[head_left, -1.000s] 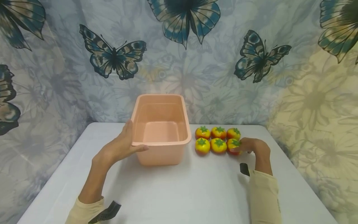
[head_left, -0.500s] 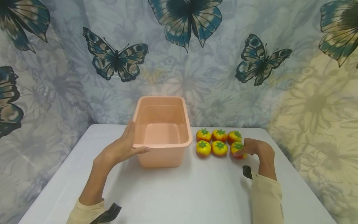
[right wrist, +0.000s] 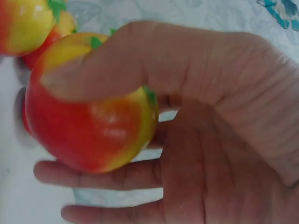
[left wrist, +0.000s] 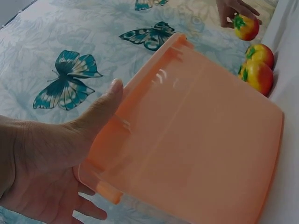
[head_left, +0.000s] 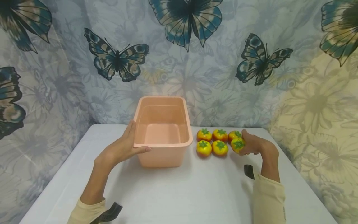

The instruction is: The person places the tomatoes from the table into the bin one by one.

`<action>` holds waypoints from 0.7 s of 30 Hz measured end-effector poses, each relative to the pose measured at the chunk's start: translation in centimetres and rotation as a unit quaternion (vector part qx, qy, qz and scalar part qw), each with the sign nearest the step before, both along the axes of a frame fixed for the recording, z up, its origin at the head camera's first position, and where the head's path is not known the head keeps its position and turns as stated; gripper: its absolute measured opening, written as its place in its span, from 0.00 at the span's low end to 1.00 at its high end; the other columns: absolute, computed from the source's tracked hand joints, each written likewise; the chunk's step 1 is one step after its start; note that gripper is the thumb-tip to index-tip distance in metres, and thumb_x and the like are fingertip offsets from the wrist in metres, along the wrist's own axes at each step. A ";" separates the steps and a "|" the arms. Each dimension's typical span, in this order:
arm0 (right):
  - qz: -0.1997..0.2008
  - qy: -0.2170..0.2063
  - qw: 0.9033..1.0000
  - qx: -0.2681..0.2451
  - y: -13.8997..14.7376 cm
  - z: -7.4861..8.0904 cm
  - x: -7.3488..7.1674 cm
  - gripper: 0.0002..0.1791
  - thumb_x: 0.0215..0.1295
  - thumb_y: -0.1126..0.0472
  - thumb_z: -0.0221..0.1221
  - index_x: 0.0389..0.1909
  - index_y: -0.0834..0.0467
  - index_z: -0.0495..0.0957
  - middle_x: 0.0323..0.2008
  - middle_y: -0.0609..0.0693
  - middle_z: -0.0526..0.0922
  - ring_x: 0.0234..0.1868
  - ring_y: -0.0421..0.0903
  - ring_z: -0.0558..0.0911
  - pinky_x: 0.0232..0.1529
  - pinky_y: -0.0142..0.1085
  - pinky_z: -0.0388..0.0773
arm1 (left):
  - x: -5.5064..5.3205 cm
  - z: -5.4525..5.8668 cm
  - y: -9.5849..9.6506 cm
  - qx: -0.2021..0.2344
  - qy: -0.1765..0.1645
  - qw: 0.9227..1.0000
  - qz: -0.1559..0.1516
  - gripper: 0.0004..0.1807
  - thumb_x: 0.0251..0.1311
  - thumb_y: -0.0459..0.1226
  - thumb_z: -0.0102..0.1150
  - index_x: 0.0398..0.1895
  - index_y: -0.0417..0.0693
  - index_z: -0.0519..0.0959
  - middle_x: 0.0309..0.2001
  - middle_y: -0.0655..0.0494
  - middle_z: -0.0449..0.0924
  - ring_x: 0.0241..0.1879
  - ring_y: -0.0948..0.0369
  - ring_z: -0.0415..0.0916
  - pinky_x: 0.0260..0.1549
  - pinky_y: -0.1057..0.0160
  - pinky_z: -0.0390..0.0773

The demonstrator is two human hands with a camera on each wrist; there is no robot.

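Your right grip [head_left: 253, 144] is clamped on a red-and-yellow fruit [head_left: 236, 148]: thumb [right wrist: 110, 77] across the near side, two lower fingers [right wrist: 100, 176] straight, not wrapped round it. Fruit looks raised just off the table [head_left: 179, 196], right end of the group, in front of the back right fruit [head_left: 233, 134]; can't tell if those two touch.

Handling, my guess: light, firm, probably imitation, not fragile. Shiny skin may slip or roll, so take it round the widest part, thumb opposite fingers, and spare the green leafy top [head_left: 238, 143].

Beside it, two more in front [head_left: 219, 150] [head_left: 204, 150], two more behind [head_left: 220, 137] [head_left: 204, 136].

Further left, the peach tub [head_left: 160, 158] stands upright on the table. Your left grip [head_left: 120, 149] rests at its near left corner, thumb apart from fingers, thumb along the front, fingers along the side. Tub is likely light, stiff plastic that could slide; the rim is the place to steady it.

Behind everything: butterfly-print backdrop [head_left: 190, 77].
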State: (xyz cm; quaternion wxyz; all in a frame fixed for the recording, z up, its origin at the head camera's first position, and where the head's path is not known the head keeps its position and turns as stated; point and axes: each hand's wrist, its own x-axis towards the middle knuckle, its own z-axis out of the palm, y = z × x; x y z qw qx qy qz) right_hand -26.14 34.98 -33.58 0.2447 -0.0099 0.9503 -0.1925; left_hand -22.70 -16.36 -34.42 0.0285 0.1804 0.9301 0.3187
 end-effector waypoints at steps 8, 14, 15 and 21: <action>0.046 0.059 0.996 -0.056 -1.6 0.6 -0.7 0.47 0.68 0.49 0.64 0.73 0.65 0.45 0.42 0.62 0.85 0.47 0.56 0.82 0.59 0.60 0.75 | 0.1 -0.1 -0.3 -0.003 -0.004 1.000 0.007 0.72 0.61 0.65 0.66 0.84 0.44 0.24 0.84 0.36 0.21 0.84 0.33 0.35 0.74 0.31 0.62; 0.106 0.155 0.977 -0.104 -2.4 1.4 -1.3 0.43 0.72 0.53 0.61 0.78 0.64 0.50 0.59 0.66 0.76 0.54 0.57 0.79 0.59 0.58 0.80 | 0.1 0.1 -0.5 -0.015 -0.003 1.000 0.009 0.71 0.62 0.66 0.65 0.84 0.45 0.24 0.85 0.36 0.22 0.83 0.32 0.40 0.73 0.31 0.65; 0.115 0.172 0.972 -0.113 -2.5 1.6 -1.4 0.41 0.72 0.53 0.60 0.77 0.65 0.52 0.61 0.65 0.74 0.55 0.57 0.79 0.58 0.56 0.81 | 0.1 0.2 -0.5 -0.015 -0.003 1.000 0.010 0.71 0.62 0.66 0.65 0.84 0.45 0.25 0.85 0.36 0.22 0.83 0.32 0.39 0.73 0.31 0.65; 0.099 0.233 0.951 -0.175 -3.1 2.1 -1.6 0.39 0.75 0.56 0.59 0.79 0.59 0.50 0.58 0.61 0.76 0.53 0.54 0.79 0.54 0.41 0.80 | 0.0 0.1 -0.4 -0.017 -0.001 1.000 0.000 0.69 0.63 0.65 0.64 0.85 0.43 0.26 0.85 0.36 0.21 0.84 0.36 0.33 0.73 0.32 0.65</action>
